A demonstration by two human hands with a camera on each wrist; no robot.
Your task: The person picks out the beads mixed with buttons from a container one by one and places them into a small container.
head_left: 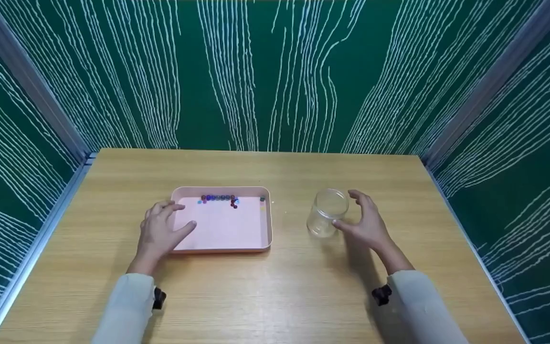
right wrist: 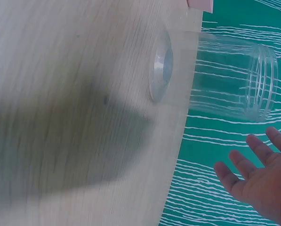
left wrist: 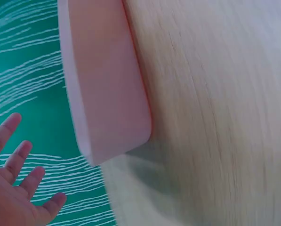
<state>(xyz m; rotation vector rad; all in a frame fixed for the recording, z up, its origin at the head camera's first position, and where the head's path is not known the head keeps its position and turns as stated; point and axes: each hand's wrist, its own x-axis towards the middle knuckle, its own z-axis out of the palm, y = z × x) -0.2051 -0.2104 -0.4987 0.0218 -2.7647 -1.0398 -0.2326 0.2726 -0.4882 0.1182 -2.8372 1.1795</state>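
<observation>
A shallow pink tray [head_left: 222,231] lies on the table, with a row of small round beads [head_left: 217,198] along its far side. My left hand [head_left: 159,230] hovers at the tray's left end, thumb and fingers spread apart over the rim. In the left wrist view, its spread fingers show beside the tray's outer wall [left wrist: 107,84]. To the right stands a clear, lidless jar [head_left: 323,222], upright. My right hand [head_left: 369,228] is held at the jar's right side, thumb close to the glass and fingers apart. The right wrist view shows those fingers loosely extended near the jar's threaded neck [right wrist: 262,84].
The wooden table [head_left: 289,296] is bordered by green walls [head_left: 294,71] with white wavy lines and by metal frame posts [head_left: 41,81]. Several dark red beads [head_left: 234,205] sit below the row, and a few small ones [head_left: 262,198] at the tray's right end.
</observation>
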